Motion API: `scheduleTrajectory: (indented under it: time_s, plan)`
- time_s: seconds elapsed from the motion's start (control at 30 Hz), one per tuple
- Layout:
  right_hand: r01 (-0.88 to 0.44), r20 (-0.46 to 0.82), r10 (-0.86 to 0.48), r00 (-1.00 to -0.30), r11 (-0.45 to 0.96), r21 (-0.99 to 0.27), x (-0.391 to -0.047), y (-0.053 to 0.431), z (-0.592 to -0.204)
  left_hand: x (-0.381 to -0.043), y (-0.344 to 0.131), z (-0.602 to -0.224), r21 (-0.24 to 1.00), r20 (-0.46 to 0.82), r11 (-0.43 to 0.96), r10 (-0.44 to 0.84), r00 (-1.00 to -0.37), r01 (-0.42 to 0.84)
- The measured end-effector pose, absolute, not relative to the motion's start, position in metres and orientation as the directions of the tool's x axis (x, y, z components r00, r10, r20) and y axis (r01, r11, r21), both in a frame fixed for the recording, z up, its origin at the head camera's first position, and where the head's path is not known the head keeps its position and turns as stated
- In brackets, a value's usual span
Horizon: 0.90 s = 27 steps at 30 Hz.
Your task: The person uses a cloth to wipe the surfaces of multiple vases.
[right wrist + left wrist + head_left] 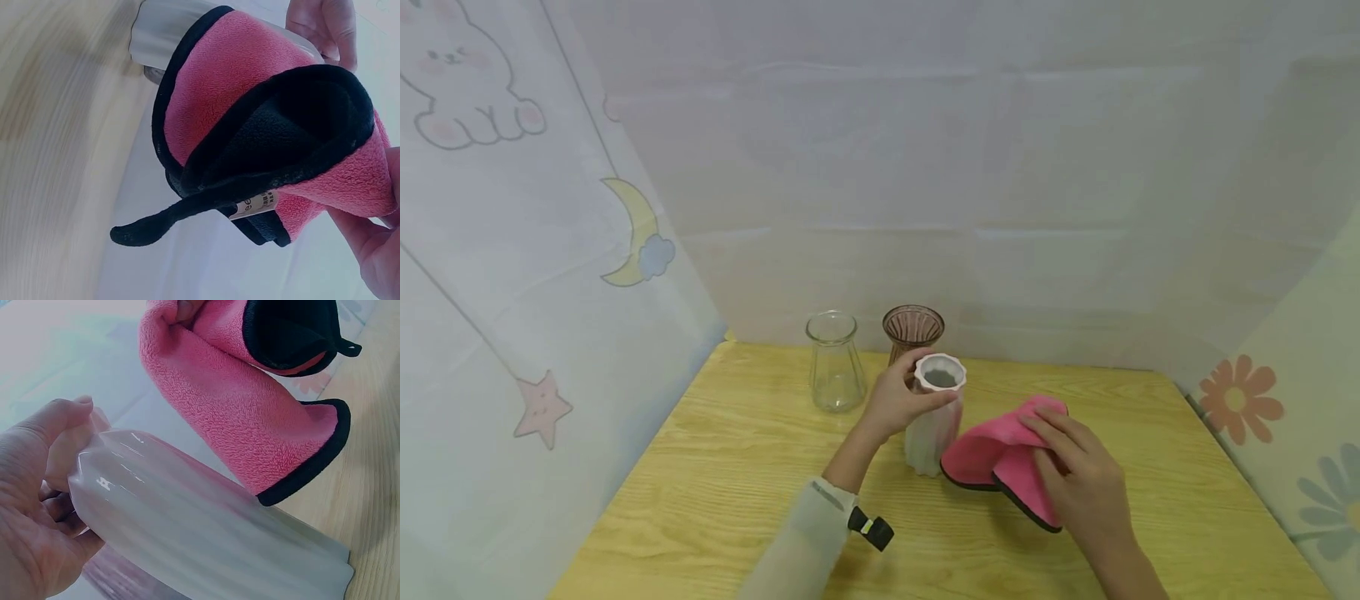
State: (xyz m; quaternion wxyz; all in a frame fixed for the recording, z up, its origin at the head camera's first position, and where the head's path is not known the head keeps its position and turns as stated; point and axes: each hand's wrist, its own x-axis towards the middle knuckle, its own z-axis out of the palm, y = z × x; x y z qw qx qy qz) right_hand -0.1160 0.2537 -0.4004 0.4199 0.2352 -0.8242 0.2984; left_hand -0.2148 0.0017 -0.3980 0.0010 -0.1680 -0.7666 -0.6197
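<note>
My left hand (901,398) grips a white fluted vase (187,512) round its neck, close under the scalloped rim. The vase stands upright on the wooden table (737,500). A pink cloth (231,406) with black edging hangs from my right hand (1086,475), pinched between thumb and fingers. In the right wrist view the cloth (231,81) shows its dark inner side, a hanging loop and a small label. In the head view its left edge lies close beside the vase; whether they touch I cannot tell.
Behind the white vase stands a purple-brown ribbed glass vase (913,325), partly hidden by my left hand. A clear glass vase (837,375) stands to its left. A pale printed sheet (880,167) hangs behind the table and at both sides.
</note>
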Motion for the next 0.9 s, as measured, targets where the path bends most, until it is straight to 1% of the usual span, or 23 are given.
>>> scheduleTrajectory:
  time_s: [0.1, 0.2, 0.4, 0.5, 0.73, 0.9]
  plan:
    - [-0.636, 0.851, -0.124, -0.511, 0.72, -0.277, -0.114, 0.258, -0.399, -0.215, 0.007, -0.397, 0.95, 0.214, 0.166, 0.267, -0.94, 0.264]
    - [-0.607, 0.837, -0.124, -0.533, 0.746, -0.276, -0.11, 0.263, -0.397, -0.216, 0.013, -0.397, 0.951, 0.214, 0.164, 0.268, -0.939, 0.263]
    - [-0.542, 0.784, -0.128, -0.608, 0.788, -0.292, -0.102, 0.279, -0.396, -0.219, 0.026, -0.399, 0.941, 0.23, 0.192, 0.249, -0.941, 0.28]
    - [-0.522, 0.766, -0.121, -0.632, 0.797, -0.304, -0.099, 0.289, -0.396, -0.22, 0.036, -0.399, 0.94, 0.235, 0.187, 0.247, -0.94, 0.285]
    - [-0.51, 0.777, -0.121, -0.617, 0.814, -0.278, -0.089, 0.308, -0.395, -0.225, 0.053, -0.399, 0.944, 0.226, 0.189, 0.226, -0.947, 0.271]
    - [-0.488, 0.77, -0.114, -0.628, 0.828, -0.276, -0.079, 0.322, -0.393, -0.23, 0.063, -0.398, 0.944, 0.221, 0.196, 0.221, -0.95, 0.266]
